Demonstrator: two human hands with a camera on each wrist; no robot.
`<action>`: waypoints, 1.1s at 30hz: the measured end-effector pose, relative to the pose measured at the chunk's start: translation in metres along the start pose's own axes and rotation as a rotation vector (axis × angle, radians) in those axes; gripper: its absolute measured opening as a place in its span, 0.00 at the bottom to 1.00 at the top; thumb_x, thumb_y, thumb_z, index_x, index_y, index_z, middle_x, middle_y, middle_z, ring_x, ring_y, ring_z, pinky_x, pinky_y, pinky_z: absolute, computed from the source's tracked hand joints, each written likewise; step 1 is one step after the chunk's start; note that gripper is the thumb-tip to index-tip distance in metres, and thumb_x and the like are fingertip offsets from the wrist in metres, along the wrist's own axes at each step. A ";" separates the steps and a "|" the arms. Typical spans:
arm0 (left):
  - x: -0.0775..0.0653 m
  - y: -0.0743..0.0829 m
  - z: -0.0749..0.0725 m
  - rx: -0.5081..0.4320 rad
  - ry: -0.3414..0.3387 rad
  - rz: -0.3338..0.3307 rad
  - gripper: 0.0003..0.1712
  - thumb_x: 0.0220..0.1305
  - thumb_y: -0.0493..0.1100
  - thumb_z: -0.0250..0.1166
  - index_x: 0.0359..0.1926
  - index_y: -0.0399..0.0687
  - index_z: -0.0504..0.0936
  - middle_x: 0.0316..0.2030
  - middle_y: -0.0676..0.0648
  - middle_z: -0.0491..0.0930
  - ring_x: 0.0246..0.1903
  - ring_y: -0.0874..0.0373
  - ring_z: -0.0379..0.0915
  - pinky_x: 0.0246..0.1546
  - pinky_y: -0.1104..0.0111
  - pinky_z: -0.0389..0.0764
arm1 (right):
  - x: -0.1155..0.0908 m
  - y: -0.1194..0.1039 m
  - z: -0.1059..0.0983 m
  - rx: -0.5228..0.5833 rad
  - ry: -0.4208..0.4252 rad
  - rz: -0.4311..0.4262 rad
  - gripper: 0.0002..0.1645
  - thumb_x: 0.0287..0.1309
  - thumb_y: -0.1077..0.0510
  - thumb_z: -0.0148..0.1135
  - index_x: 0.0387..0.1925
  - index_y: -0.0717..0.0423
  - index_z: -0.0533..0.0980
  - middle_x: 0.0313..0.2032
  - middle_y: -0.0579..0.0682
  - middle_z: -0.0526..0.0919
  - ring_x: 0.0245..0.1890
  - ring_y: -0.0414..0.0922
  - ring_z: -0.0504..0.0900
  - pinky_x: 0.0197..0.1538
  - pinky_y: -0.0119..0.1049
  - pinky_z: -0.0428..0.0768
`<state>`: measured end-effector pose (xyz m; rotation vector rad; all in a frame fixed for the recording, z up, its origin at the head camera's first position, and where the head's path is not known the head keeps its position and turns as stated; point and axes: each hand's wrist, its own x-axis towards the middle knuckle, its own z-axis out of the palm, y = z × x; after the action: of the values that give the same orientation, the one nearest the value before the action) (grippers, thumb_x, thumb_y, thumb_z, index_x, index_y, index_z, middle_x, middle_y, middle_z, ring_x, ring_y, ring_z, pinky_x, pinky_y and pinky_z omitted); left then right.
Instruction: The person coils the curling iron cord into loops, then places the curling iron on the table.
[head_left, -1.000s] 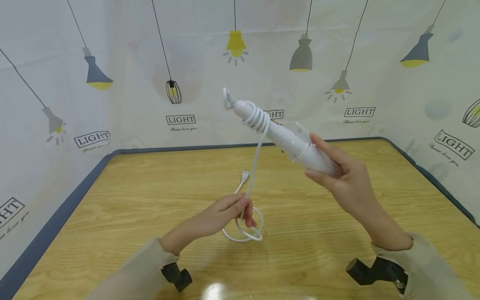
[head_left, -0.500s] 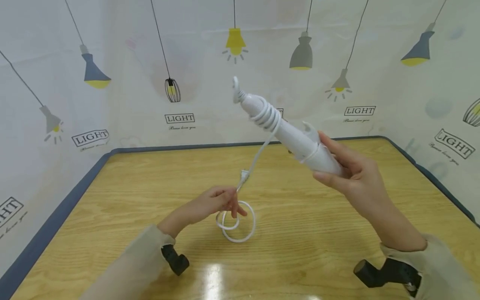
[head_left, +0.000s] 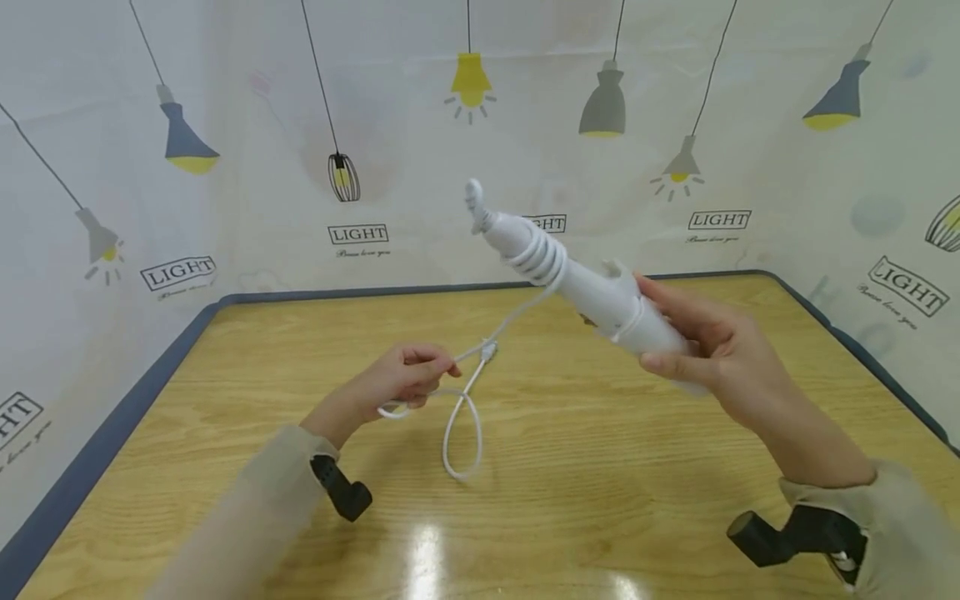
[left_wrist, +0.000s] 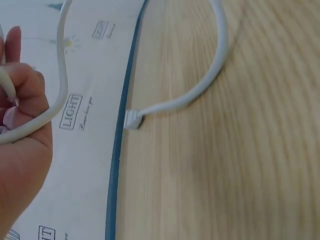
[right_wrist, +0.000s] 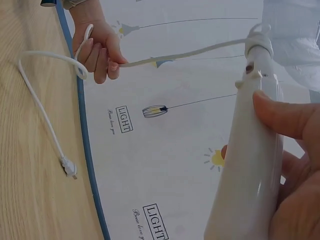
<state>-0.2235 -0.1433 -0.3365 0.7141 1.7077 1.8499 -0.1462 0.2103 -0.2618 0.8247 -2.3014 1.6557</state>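
Note:
My right hand [head_left: 738, 367] grips the thick end of a white wand-shaped electric appliance [head_left: 592, 296], raised over the table and tilted with its narrow end up and left. Turns of white cord [head_left: 517, 312] wrap the narrow part. My left hand [head_left: 401, 379] pinches the cord, which runs taut between it and the appliance. A loose loop hangs below that hand toward the plug [head_left: 488, 351] at the cord's end. Small buttons show on the appliance [right_wrist: 252, 140] in the right wrist view, and the right thumb presses its side. The palm hides part of the thick end.
The wooden table [head_left: 600, 467] spreads under both hands. A blue border [head_left: 337, 296] edges it at the back and sides, below a white backdrop [head_left: 412, 150] printed with lamps. Black wrist cameras [head_left: 345, 492] are worn at both sleeves.
My left hand has moved left and up, drawing the cord out from nearly hanging to a slant. My right hand has shifted slightly right with the appliance. The loose loops have lifted and changed shape.

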 end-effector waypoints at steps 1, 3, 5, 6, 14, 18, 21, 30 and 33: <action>0.000 0.001 -0.003 0.017 0.017 -0.016 0.10 0.65 0.47 0.58 0.34 0.49 0.82 0.10 0.56 0.56 0.11 0.63 0.46 0.15 0.71 0.51 | 0.000 0.001 0.000 0.009 -0.022 -0.021 0.39 0.48 0.77 0.61 0.63 0.55 0.65 0.55 0.44 0.74 0.43 0.42 0.76 0.39 0.29 0.76; 0.002 0.002 -0.009 0.054 0.050 -0.038 0.09 0.65 0.45 0.58 0.33 0.49 0.83 0.09 0.57 0.56 0.11 0.64 0.45 0.14 0.72 0.50 | 0.000 0.003 -0.001 0.020 -0.077 -0.064 0.39 0.46 0.78 0.62 0.62 0.58 0.66 0.56 0.45 0.74 0.42 0.43 0.76 0.39 0.29 0.76; 0.004 0.005 -0.013 0.085 0.076 -0.048 0.10 0.65 0.42 0.57 0.32 0.49 0.83 0.09 0.57 0.56 0.11 0.64 0.44 0.13 0.73 0.49 | 0.001 0.005 -0.001 0.054 -0.148 -0.106 0.40 0.44 0.79 0.62 0.61 0.60 0.66 0.57 0.47 0.73 0.43 0.43 0.76 0.39 0.30 0.77; 0.005 0.007 -0.015 0.108 0.090 -0.054 0.10 0.66 0.41 0.56 0.32 0.48 0.83 0.09 0.57 0.56 0.11 0.65 0.45 0.13 0.73 0.49 | 0.001 0.007 -0.001 0.065 -0.181 -0.124 0.40 0.44 0.79 0.62 0.61 0.61 0.66 0.57 0.47 0.72 0.43 0.43 0.75 0.39 0.30 0.77; 0.008 0.025 -0.025 0.499 0.224 -0.111 0.12 0.63 0.44 0.59 0.28 0.41 0.79 0.16 0.48 0.68 0.11 0.59 0.60 0.12 0.68 0.68 | -0.001 0.016 -0.004 0.089 -0.411 -0.166 0.41 0.45 0.78 0.62 0.62 0.58 0.65 0.57 0.47 0.71 0.42 0.43 0.72 0.36 0.33 0.77; 0.003 0.035 -0.027 0.699 0.292 -0.098 0.23 0.55 0.57 0.65 0.19 0.43 0.74 0.14 0.47 0.68 0.12 0.55 0.66 0.16 0.59 0.75 | -0.002 0.020 -0.003 0.067 -0.517 -0.167 0.40 0.46 0.76 0.62 0.63 0.57 0.66 0.57 0.48 0.71 0.42 0.44 0.72 0.37 0.34 0.76; 0.000 0.042 -0.025 0.807 0.360 -0.087 0.28 0.51 0.63 0.66 0.15 0.46 0.69 0.11 0.49 0.65 0.12 0.56 0.66 0.17 0.59 0.76 | -0.002 0.023 -0.001 0.024 -0.569 -0.167 0.39 0.48 0.73 0.63 0.63 0.53 0.66 0.59 0.47 0.70 0.44 0.43 0.72 0.40 0.34 0.75; -0.004 0.069 -0.004 1.007 0.426 0.060 0.30 0.50 0.62 0.67 0.13 0.47 0.64 0.10 0.52 0.58 0.12 0.61 0.50 0.15 0.69 0.59 | 0.003 0.029 0.008 -0.126 -0.682 -0.154 0.33 0.52 0.60 0.64 0.62 0.46 0.68 0.54 0.50 0.74 0.41 0.43 0.74 0.39 0.36 0.75; -0.006 0.075 0.005 1.033 0.429 0.118 0.28 0.50 0.59 0.68 0.15 0.46 0.66 0.11 0.52 0.60 0.12 0.62 0.51 0.15 0.70 0.59 | 0.005 0.029 0.011 -0.230 -0.685 -0.127 0.34 0.50 0.59 0.66 0.61 0.44 0.70 0.52 0.49 0.76 0.41 0.42 0.74 0.40 0.37 0.75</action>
<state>-0.2170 -0.1493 -0.2613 0.8141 2.9916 1.1133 -0.1642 0.2055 -0.2872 1.6321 -2.7036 1.1290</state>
